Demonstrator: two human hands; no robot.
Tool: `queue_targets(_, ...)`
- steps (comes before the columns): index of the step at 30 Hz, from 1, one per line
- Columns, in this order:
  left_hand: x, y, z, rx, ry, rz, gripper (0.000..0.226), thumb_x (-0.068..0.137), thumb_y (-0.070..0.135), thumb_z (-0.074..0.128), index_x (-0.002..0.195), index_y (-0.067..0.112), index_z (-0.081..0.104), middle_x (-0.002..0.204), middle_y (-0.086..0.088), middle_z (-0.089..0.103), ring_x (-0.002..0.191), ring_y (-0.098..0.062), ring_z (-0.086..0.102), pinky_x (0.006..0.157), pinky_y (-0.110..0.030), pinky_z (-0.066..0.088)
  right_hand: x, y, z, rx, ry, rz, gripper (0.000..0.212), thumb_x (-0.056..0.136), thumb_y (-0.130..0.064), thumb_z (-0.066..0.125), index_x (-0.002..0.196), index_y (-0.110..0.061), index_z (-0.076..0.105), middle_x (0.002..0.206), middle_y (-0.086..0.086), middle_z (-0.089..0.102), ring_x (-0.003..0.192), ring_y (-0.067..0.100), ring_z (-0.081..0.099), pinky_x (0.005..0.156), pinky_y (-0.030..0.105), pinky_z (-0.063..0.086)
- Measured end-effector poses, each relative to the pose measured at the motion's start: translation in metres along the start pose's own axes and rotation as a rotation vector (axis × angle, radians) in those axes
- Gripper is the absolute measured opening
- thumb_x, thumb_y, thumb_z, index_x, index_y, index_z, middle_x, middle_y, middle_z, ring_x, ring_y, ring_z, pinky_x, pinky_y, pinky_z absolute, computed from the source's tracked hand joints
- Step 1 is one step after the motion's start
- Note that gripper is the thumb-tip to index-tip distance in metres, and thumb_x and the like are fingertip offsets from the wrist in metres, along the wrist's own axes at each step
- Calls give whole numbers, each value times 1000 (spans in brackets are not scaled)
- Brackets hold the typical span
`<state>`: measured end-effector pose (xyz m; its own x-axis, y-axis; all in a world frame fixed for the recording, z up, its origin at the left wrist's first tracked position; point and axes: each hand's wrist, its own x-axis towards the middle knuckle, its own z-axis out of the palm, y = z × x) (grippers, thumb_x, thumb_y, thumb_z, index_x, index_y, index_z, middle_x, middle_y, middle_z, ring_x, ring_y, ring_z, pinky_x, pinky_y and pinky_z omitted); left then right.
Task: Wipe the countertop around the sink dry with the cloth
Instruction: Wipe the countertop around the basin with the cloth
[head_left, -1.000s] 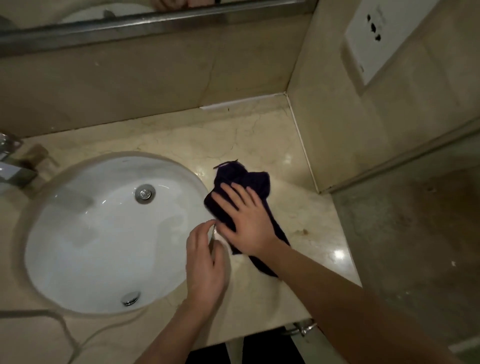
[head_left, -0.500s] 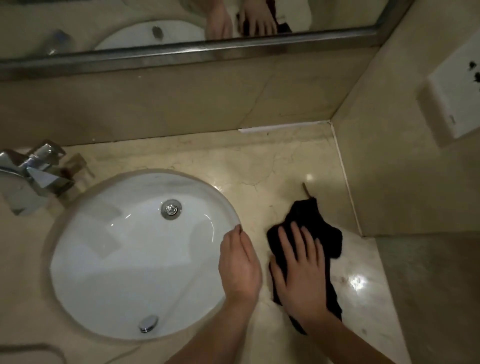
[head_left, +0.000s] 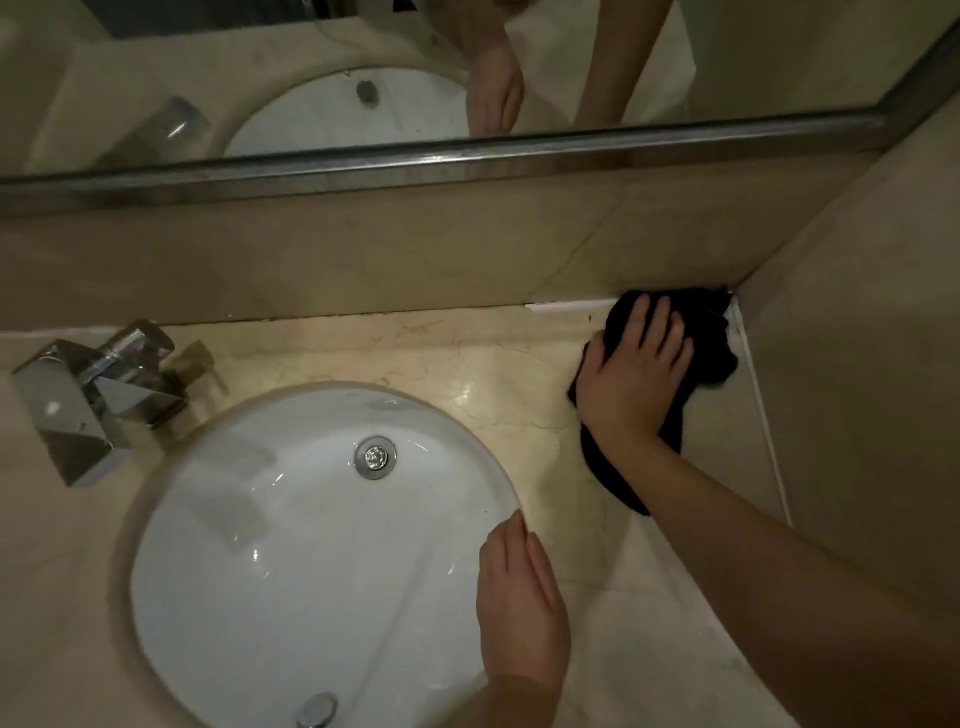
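Since the earlier frame, the cloth (head_left: 714, 343) and the right hand (head_left: 631, 379) on it have shifted from the counter area just right of the basin to the back corner at the right of the frame, where the rear wall meets the side wall; the left hand (head_left: 522, 592) has remained at the basin's right rim.

Marble countertop (head_left: 467, 358): spans the middle of the frame, surrounding the basin. A mirror (head_left: 322, 73) with a metal lower edge crosses the top of the frame.

Sink (head_left: 291, 545): white oval basin, lower left of centre, with a drain fitting (head_left: 375, 457) near its upper middle. A chrome faucet (head_left: 88, 400) stands at the left.

Cloth: dark, bunched, lying on the countertop in the back right corner, touching both wall joints, with a tail trailing toward the lower frame under the wrist.

Right hand: palm down on the cloth, fingers (head_left: 662, 332) extended and slightly spread, pressing the fabric flat; the thumb lies along the cloth's left edge.

Left hand: palm down, fingers straight and held together, fingertips touching the sink rim. It holds nothing.
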<state>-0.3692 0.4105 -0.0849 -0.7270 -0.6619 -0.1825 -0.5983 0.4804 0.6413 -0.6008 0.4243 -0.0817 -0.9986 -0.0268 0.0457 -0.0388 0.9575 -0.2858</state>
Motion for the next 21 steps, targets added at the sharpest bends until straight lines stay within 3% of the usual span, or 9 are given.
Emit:
queue_targets(2,0,1,-2,6,10,-2,57,103,50,10,132,26,53,119,14,55,113,-4,50,95,-20,40,-19,-18,4,-10,-51,-193,63,100,-39,35,155,-10,30,161,15,31,146,35,29,122,51,19)
queue_targets(6,0,2,-4,10,28,-6,65,101,55,6,130,23,55,117,12,57,111,-5,52,94,-19,39,-53,-58,19,67,-238,-813,62,96,-39,40,155,-19,36,162,5,33,148,28,30,123,44,13)
queue_targets(9,-1,1,-3,20,30,-15,61,102,53,11,129,22,56,116,12,58,111,-5,53,95,-24,43,-55,-49,18,98,-310,-942,60,100,-39,44,157,-23,32,164,1,29,151,22,23,125,41,10)
queue_targets(11,0,-1,-3,47,36,-2,49,104,43,20,129,21,56,118,11,58,112,-7,53,96,-25,43,-53,-14,8,110,-274,-873,61,99,-40,47,156,-23,34,163,2,31,150,23,26,124,44,15)
queue_targets(16,-2,3,-3,79,20,-23,51,104,43,18,132,23,55,121,13,56,115,-3,50,100,-24,41,-20,89,-23,78,-59,-306,59,100,-45,41,154,-20,38,160,8,35,146,31,30,120,50,23)
queue_targets(21,-1,3,-2,65,45,5,46,104,39,20,129,24,56,115,14,57,109,-3,51,94,-16,38,-8,76,-16,85,36,-204,56,100,-38,39,150,-13,42,156,14,39,142,36,33,118,51,26)
